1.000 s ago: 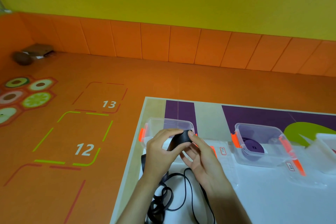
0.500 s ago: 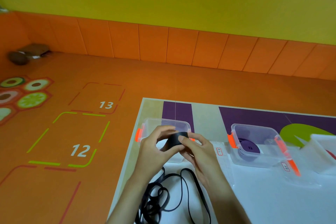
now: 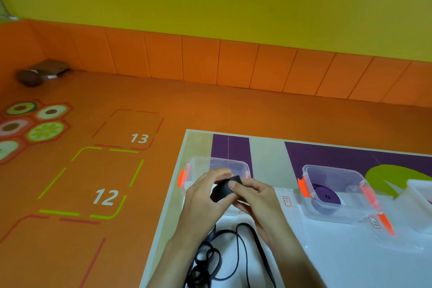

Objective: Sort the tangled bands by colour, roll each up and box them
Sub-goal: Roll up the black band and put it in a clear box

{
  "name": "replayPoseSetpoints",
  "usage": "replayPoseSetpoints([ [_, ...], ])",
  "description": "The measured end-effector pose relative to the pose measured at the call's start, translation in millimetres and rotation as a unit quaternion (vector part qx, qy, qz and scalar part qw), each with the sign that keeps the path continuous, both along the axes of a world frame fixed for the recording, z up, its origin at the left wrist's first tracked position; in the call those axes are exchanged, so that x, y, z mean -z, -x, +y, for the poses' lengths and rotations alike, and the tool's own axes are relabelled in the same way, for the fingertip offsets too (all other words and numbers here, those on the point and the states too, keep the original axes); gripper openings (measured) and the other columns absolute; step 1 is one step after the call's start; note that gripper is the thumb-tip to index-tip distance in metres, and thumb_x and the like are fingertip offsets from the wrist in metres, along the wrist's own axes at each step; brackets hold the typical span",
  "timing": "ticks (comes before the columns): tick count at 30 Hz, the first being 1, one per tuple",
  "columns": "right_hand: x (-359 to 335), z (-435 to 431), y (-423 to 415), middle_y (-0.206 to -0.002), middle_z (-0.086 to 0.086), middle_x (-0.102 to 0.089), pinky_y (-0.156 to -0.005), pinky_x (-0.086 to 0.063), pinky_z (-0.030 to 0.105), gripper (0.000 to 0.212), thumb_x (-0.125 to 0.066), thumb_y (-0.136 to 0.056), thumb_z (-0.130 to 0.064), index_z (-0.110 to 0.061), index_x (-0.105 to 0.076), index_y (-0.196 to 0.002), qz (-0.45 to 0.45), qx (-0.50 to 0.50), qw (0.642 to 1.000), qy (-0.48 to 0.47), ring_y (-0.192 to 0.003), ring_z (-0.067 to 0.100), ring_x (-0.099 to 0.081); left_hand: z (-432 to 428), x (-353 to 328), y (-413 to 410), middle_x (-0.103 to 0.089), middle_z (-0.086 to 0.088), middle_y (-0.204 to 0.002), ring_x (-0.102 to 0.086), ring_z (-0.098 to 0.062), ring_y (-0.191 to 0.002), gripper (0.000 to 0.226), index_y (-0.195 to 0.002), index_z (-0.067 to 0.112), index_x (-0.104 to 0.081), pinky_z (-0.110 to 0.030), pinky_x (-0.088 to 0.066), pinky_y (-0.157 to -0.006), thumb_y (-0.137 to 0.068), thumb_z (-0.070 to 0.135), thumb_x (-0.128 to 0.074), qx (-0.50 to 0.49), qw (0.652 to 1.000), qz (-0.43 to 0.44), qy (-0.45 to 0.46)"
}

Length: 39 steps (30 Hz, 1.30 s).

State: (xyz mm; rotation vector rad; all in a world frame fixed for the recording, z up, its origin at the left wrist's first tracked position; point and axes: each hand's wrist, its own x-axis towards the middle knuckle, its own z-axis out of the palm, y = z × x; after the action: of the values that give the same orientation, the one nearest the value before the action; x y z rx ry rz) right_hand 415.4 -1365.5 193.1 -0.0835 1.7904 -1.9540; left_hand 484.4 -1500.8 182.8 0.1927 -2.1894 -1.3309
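**Two hands rolling the black band**

Head view: the left hand (image 3: 205, 196) and the right hand (image 3: 257, 196) are pinching the black roll (image 3: 224, 190) with curled fingers, in front of a clear box (image 3: 233, 165). Its loose tail (image 3: 236, 252) is lying on the table (image 3: 350, 269). A purple roll (image 3: 328, 196) is sitting in the second box (image 3: 311, 170).

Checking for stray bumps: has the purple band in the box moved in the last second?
No. The purple band lies coiled in the same spot on the floor of its clear box.

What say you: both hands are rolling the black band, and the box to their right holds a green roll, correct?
Wrong colour: the head view shows the roll in that box is purple. Left hand and right hand do hold the black band.
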Motion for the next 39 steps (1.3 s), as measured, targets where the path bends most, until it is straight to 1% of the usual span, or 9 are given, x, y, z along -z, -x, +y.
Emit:
replayPoseSetpoints([
  [3,6,-1,-3,-0.108,0.023,-0.078,-0.096,-0.06,0.039,0.024,-0.074,-0.095,-0.018,0.0,-0.076,-0.11,-0.052,0.034,0.996,0.065,-0.105,0.033,-0.076,-3,7,0,-0.071,0.024,-0.117,-0.066,-0.007,-0.119,0.039,-0.12,0.035,-0.071,-0.019,-0.05,-0.099,-0.085,0.029,-0.088,-0.004,1.0,0.009,0.017],
  [8,11,-3,-6,-0.106,0.02,-0.079,-0.099,-0.056,0.043,0.029,-0.071,-0.097,-0.014,0.005,-0.067,-0.118,-0.101,0.051,0.985,0.127,-0.104,0.032,-0.077,-5,5,-2,-0.074,0.022,-0.107,-0.07,-0.004,-0.111,0.04,-0.109,0.032,-0.068,-0.016,-0.052,-0.095,-0.08,0.017,-0.092,0.007,0.998,0.002,-0.061],
  [14,14,4,3,-0.116,0.021,-0.076,-0.106,-0.055,0.048,0.03,-0.07,-0.098,-0.015,0.005,-0.066,-0.12,-0.051,0.005,0.996,0.078,-0.116,0.036,-0.072,-5,7,-2,-0.073,0.024,-0.106,-0.068,-0.002,-0.112,0.039,-0.1,0.043,-0.061,-0.016,-0.05,-0.094,-0.082,0.023,-0.09,0.009,0.999,-0.024,-0.032],
  [19,16,1,2,-0.109,0.018,-0.078,-0.095,-0.058,0.041,0.025,-0.07,-0.096,-0.01,0.004,-0.069,-0.116,-0.084,0.049,0.987,0.127,-0.099,0.029,-0.075,-1,12,3,-0.074,0.025,-0.113,-0.069,-0.004,-0.115,0.032,-0.109,0.03,-0.074,-0.024,-0.054,-0.094,-0.082,0.024,-0.09,0.011,0.999,-0.003,-0.048],
  [22,15,-1,-1,-0.109,0.022,-0.074,-0.093,-0.059,0.042,0.033,-0.068,-0.097,-0.012,0.009,-0.065,-0.123,-0.122,0.055,0.976,0.17,-0.101,0.033,-0.072,-2,15,3,-0.076,0.019,-0.109,-0.071,-0.011,-0.112,0.036,-0.109,0.03,-0.076,-0.028,-0.055,-0.097,-0.079,0.018,-0.092,0.012,0.995,0.007,-0.097],
  [26,10,0,-5,-0.121,0.027,-0.072,-0.103,-0.056,0.046,0.038,-0.069,-0.099,-0.018,0.008,-0.061,-0.126,-0.105,0.037,0.983,0.146,-0.111,0.038,-0.073,-4,15,2,-0.078,0.015,-0.101,-0.072,-0.01,-0.106,0.038,-0.103,0.028,-0.077,-0.029,-0.057,-0.095,-0.074,0.012,-0.094,-0.003,0.991,-0.005,-0.136],
  [31,3,-2,-12,-0.107,0.018,-0.079,-0.1,-0.06,0.043,0.033,-0.075,-0.094,-0.01,-0.001,-0.057,-0.121,-0.017,0.022,0.999,0.045,-0.104,0.033,-0.077,-5,10,-1,-0.077,0.02,-0.099,-0.072,-0.004,-0.103,0.037,-0.103,0.033,-0.073,-0.02,-0.055,-0.091,-0.077,0.017,-0.093,0.005,0.995,-0.029,-0.097],
  [34,3,0,-12,-0.1,0.02,-0.079,-0.097,-0.061,0.042,0.03,-0.076,-0.092,-0.006,-0.002,-0.059,-0.117,-0.018,0.062,0.997,0.048,-0.099,0.032,-0.078,-3,12,4,-0.075,0.02,-0.106,-0.071,-0.003,-0.108,0.04,-0.111,0.031,-0.073,-0.021,-0.055,-0.096,-0.078,0.019,-0.092,0.012,0.996,-0.042,-0.079],
  [39,2,5,-7,-0.102,0.024,-0.078,-0.096,-0.061,0.044,0.032,-0.075,-0.093,-0.005,-0.005,-0.059,-0.121,-0.029,0.071,0.994,0.074,-0.095,0.035,-0.079,-6,15,7,-0.073,0.016,-0.1,-0.07,-0.012,-0.105,0.031,-0.102,0.029,-0.077,-0.021,-0.053,-0.09,-0.076,0.026,-0.094,0.009,0.998,-0.027,-0.055],
])
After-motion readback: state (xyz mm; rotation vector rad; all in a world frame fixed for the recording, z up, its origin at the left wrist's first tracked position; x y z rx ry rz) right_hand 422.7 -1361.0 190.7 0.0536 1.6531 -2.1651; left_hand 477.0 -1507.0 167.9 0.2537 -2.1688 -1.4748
